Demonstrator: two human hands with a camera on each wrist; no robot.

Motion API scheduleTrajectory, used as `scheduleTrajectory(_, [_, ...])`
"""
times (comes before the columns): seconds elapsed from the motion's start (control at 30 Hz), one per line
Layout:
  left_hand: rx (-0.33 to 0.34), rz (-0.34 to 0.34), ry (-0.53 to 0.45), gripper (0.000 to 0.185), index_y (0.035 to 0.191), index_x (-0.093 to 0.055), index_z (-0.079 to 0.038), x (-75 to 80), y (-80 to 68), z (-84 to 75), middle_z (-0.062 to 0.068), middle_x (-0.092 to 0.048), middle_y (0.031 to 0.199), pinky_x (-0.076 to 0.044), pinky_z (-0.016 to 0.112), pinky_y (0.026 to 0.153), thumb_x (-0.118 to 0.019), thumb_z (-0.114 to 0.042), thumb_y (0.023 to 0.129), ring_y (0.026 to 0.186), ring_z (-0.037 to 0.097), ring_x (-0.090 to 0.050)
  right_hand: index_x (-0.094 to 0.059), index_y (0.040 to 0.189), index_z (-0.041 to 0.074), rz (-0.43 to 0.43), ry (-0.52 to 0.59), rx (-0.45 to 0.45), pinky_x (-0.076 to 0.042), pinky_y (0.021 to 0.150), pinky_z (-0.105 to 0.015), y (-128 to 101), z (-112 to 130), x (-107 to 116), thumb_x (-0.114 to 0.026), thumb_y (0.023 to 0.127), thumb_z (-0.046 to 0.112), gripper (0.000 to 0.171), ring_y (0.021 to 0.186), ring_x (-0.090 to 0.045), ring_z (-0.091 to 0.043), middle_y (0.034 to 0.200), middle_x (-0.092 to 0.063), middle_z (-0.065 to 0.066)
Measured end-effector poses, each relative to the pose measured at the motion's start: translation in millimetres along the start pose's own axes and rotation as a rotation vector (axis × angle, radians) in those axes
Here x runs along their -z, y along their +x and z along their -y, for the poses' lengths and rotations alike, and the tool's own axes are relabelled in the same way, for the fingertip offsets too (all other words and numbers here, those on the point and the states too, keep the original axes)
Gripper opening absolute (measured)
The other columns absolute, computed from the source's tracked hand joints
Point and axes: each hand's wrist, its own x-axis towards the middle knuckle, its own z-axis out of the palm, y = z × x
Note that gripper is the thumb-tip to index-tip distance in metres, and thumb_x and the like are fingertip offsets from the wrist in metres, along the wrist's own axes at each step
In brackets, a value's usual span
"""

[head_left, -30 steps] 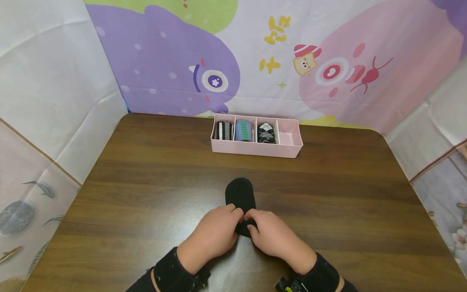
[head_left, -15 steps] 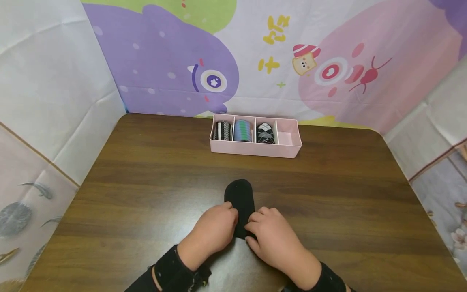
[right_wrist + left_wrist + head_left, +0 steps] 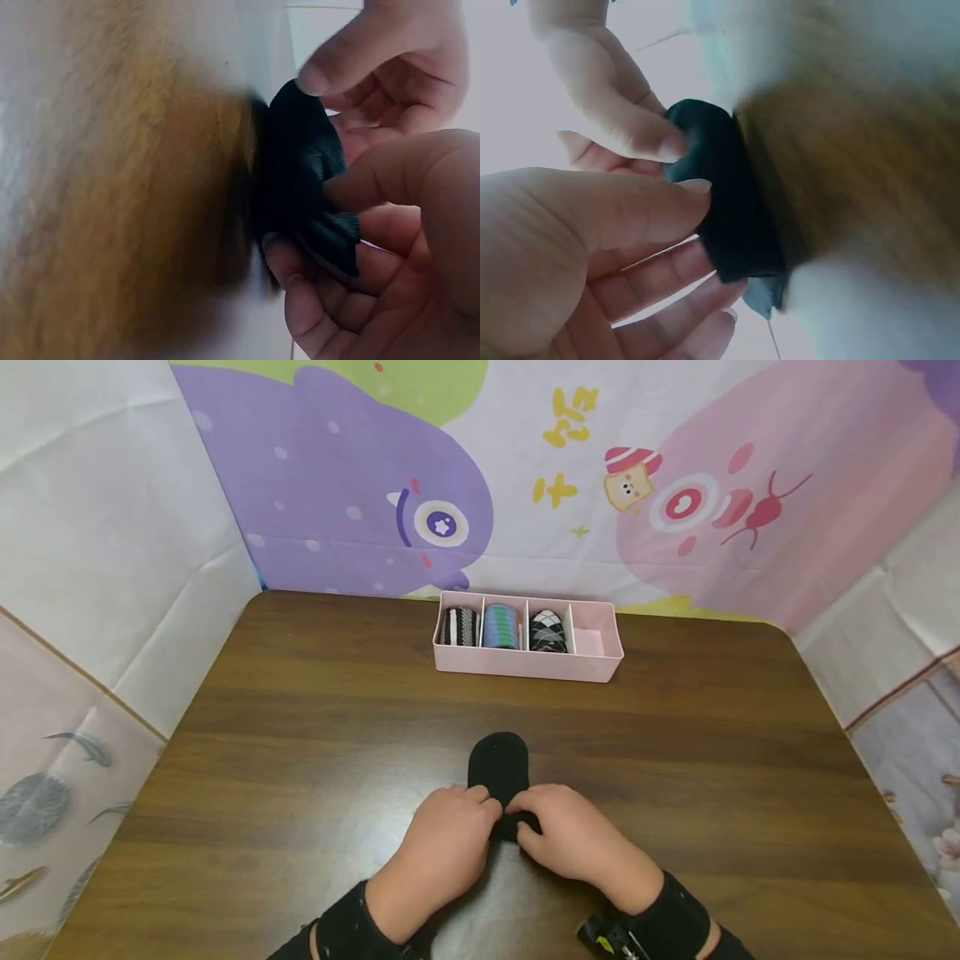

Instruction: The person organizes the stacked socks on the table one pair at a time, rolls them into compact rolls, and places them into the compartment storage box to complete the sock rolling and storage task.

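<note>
On my left wrist feed, my left hand (image 3: 577,255) pinches the near end of the black sock (image 3: 727,202), thumb on top and fingers curled beneath it. My right hand (image 3: 604,90) presses a fingertip against the sock's upper edge. Right of the sock lies blurred brown table (image 3: 855,150).
</note>
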Motion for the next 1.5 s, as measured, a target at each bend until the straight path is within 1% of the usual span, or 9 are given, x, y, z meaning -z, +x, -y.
scheduleTrajectory(0.13, [0.019, 0.029, 0.000, 0.015, 0.096, -0.072, -0.014, -2.4, 4.9, 0.2, -0.001, -0.060, 0.079, -0.050, 0.032, 0.062, -0.080, -0.007, 0.085, 0.069, 0.018, -0.060, -0.061, 0.113, 0.014, 0.032, 0.078, -0.055, -0.049, 0.070, -0.035, -1, -2, 0, -0.064, 0.097, 0.009, 0.017, 0.073, -0.056, -0.015, 0.094, -0.065, 0.001])
scheduleTrajectory(0.27, [0.034, 0.032, -0.029, 0.013, 0.085, -0.070, -0.016, -5.5, 9.8, 3.0, -0.001, -0.058, 0.075, -0.049, 0.031, 0.057, -0.078, -0.006, 0.086, 0.066, 0.018, -0.059, -0.057, 0.104, 0.015, 0.016, 0.062, -0.041, -0.045, 0.071, -0.033, -4, -1, -4, -0.064, 0.097, 0.007, 0.013, 0.076, -0.049, -0.013, 0.092, -0.055, 0.005])
scheduleTrajectory(0.37, [0.062, 0.025, -0.069, 0.010, 0.083, -0.072, -0.016, -6.6, 12.4, 5.7, -0.001, -0.059, 0.077, -0.050, 0.031, 0.058, -0.077, -0.009, 0.088, 0.067, 0.018, -0.059, -0.062, 0.105, 0.012, -0.049, -0.039, 0.002, -0.049, 0.076, -0.035, -8, 3, -6, -0.068, 0.095, 0.008, 0.012, 0.086, -0.053, -0.015, 0.098, -0.056, 0.003])
scheduleTrajectory(0.53, [0.123, 0.045, -0.167, 0.008, 0.083, -0.072, -0.012, -6.5, 16.1, 10.7, 0.000, -0.056, 0.079, -0.051, 0.031, 0.063, -0.073, -0.007, 0.089, 0.069, 0.019, -0.058, -0.069, 0.116, 0.011, -0.117, -0.252, 0.106, -0.052, 0.089, -0.042, -12, 10, -8, -0.076, 0.091, 0.016, 0.026, 0.105, -0.057, -0.020, 0.112, -0.061, 0.001])
scheduleTrajectory(0.7, [0.160, 0.038, -0.252, 0.015, 0.080, -0.062, -0.010, -4.1, 16.1, 12.5, 0.001, -0.053, 0.075, -0.048, 0.032, 0.061, -0.071, 0.001, 0.086, 0.066, 0.019, -0.055, -0.072, 0.112, 0.012, -0.137, -0.370, 0.140, -0.050, 0.089, -0.042, -8, 11, -11, -0.079, 0.089, 0.015, 0.025, 0.103, -0.058, -0.022, 0.108, -0.065, 0.001])
scheduleTrajectory(0.97, [0.089, 0.030, -0.189, 0.011, 0.093, -0.065, -0.008, -2.5, 12.3, 10.9, 0.004, -0.056, 0.083, -0.054, 0.034, 0.067, -0.073, -0.005, 0.086, 0.070, 0.022, -0.060, -0.073, 0.112, 0.010, -0.104, -0.214, 0.066, -0.054, 0.087, -0.039, 0, 7, -9, -0.071, 0.097, 0.009, 0.015, 0.098, -0.063, -0.021, 0.105, -0.069, -0.002])
scheduleTrajectory(1.17, [0.105, 0.078, -0.181, 0.030, 0.111, -0.067, -0.001, -0.5, 13.0, 8.5, 0.010, -0.061, 0.097, -0.057, 0.038, 0.076, -0.079, -0.008, 0.084, 0.081, 0.028, -0.065, -0.063, 0.124, 0.010, -0.116, -0.120, -0.003, -0.055, 0.086, -0.038, 3, 7, -7, -0.068, 0.099, 0.007, 0.025, 0.103, -0.065, -0.021, 0.114, -0.070, -0.004])
scheduleTrajectory(1.3, [0.124, 0.107, -0.165, 0.024, 0.108, -0.068, 0.001, -0.5, 13.9, 8.3, 0.011, -0.058, 0.097, -0.057, 0.037, 0.074, -0.076, -0.009, 0.087, 0.080, 0.028, -0.062, -0.060, 0.118, 0.011, -0.124, -0.079, -0.013, -0.055, 0.082, -0.037, 4, 7, -8, -0.067, 0.100, 0.005, 0.021, 0.098, -0.064, -0.018, 0.109, -0.070, -0.002])
scheduleTrajectory(1.5, [0.104, 0.115, -0.049, 0.015, 0.098, -0.073, -0.003, 0.0, 14.8, 10.7, 0.009, -0.061, 0.093, -0.053, 0.038, 0.079, -0.071, -0.016, 0.091, 0.083, 0.027, -0.055, -0.064, 0.104, 0.013, -0.129, -0.073, -0.003, -0.053, 0.082, -0.037, 7, 6, -10, -0.067, 0.099, 0.006, 0.009, 0.093, -0.061, -0.017, 0.100, -0.064, 0.003])
